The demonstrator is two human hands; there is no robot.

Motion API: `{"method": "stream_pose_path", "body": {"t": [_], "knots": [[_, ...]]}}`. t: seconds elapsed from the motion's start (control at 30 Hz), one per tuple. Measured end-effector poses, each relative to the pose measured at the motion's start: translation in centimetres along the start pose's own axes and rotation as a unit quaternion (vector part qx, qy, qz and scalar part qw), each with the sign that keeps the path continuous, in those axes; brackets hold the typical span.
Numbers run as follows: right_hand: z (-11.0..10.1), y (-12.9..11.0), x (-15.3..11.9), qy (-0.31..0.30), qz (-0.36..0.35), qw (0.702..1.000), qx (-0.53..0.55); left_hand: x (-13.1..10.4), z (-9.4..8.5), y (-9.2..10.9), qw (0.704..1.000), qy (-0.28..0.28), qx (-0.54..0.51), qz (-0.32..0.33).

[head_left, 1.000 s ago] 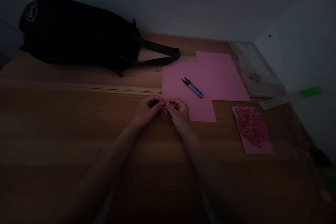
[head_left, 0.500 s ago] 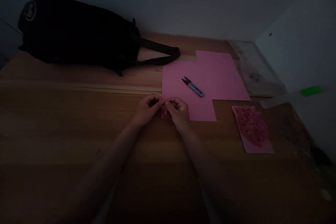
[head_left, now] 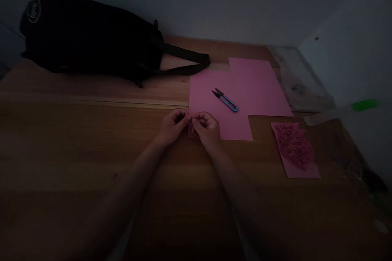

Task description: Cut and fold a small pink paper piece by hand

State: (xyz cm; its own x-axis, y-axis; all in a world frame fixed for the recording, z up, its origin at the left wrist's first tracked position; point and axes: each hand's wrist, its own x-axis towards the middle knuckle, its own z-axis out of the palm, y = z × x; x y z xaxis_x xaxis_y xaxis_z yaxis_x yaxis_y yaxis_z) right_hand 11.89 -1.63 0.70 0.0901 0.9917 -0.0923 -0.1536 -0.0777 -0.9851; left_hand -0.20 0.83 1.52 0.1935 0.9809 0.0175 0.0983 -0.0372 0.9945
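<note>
My left hand and my right hand meet fingertip to fingertip over the near left edge of the pink paper. Both are closed in a pinch around something small and pinkish, mostly hidden by the fingers and too dim to name. A pair of thread snips with a blue handle lies on the paper beyond my right hand, blades pointing to the upper left. Farther right, a heap of small pink pieces rests on a smaller pink sheet.
A black bag lies at the back left, its strap reaching to the paper. Walls stand behind and to the right of the wooden table. A clear plastic sheet and a bright green object are at the right.
The hands keep the same pinch, with only a slight shift of the fingers. The view has moved very slightly; the snips, paper and pink heap stay in place.
</note>
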Motion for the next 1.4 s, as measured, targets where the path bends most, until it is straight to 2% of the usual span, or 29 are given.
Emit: {"method": "stream_pose_path", "body": {"t": [0.57, 0.87, 1.4], "knots": [[0.20, -0.03, -0.13, 0.010, -0.017, 1.000, -0.009, 0.02, 0.08, -0.04, 1.000, 0.007, -0.007, 0.002], [0.35, 0.08, -0.26, 0.033, -0.021, 0.999, -0.010, -0.04, 0.20, -0.33, 0.999, 0.021, -0.040, -0.016], [0.47, 0.30, -0.39, 0.073, -0.062, 0.993, -0.066, -0.27, 0.02, -0.27, 0.999, 0.038, -0.012, -0.011]]}}
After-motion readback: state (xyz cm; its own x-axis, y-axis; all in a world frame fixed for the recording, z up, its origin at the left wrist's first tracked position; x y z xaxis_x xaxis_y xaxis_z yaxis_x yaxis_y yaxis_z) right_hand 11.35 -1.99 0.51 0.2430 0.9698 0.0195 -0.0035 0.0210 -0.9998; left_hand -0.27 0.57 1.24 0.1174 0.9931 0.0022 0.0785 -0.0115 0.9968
